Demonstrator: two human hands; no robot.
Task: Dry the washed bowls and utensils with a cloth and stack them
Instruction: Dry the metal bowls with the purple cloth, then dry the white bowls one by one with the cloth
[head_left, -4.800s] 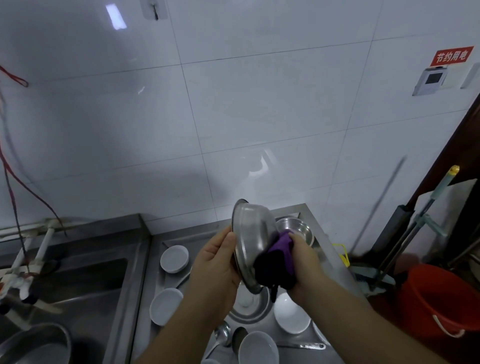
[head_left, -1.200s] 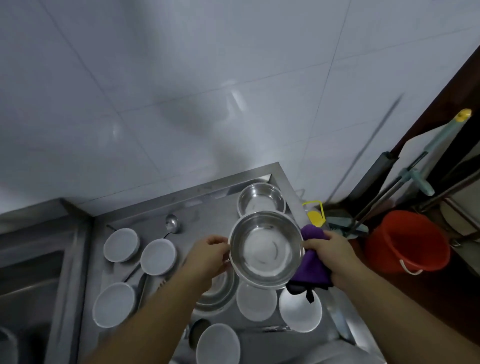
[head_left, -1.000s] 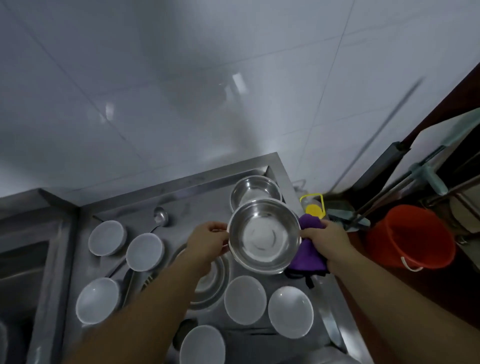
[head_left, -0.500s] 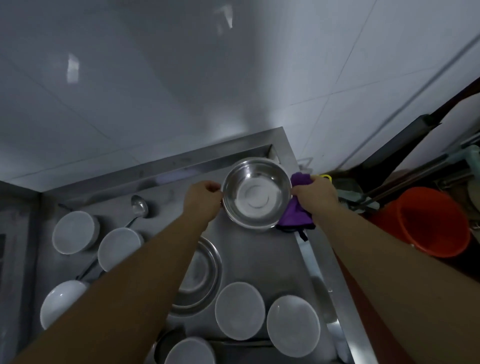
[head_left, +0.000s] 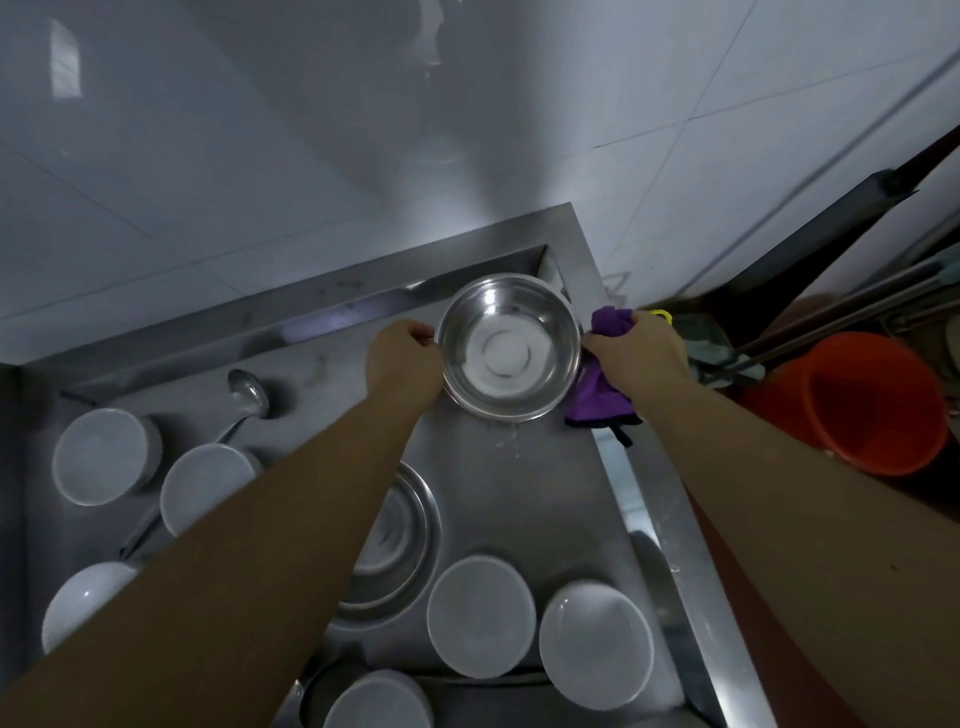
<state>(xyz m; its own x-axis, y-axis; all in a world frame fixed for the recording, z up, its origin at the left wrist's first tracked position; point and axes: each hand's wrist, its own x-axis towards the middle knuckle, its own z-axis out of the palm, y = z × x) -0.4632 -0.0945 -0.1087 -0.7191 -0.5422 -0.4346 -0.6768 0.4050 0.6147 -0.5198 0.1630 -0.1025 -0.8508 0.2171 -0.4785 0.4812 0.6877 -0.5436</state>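
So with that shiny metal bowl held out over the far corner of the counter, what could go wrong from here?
1. The round steel bowl is gripped only at its rim by the left hand and right hand; it might slip.
2. The purple cloth is bunched under the right hand's grip, which may weaken it.
3. Water drops lie on the steel counter below, so a dried bowl set there could get wet again.

Dim, bluish light; wall tile (head_left: 311, 130) glare; wide-angle edge distortion.
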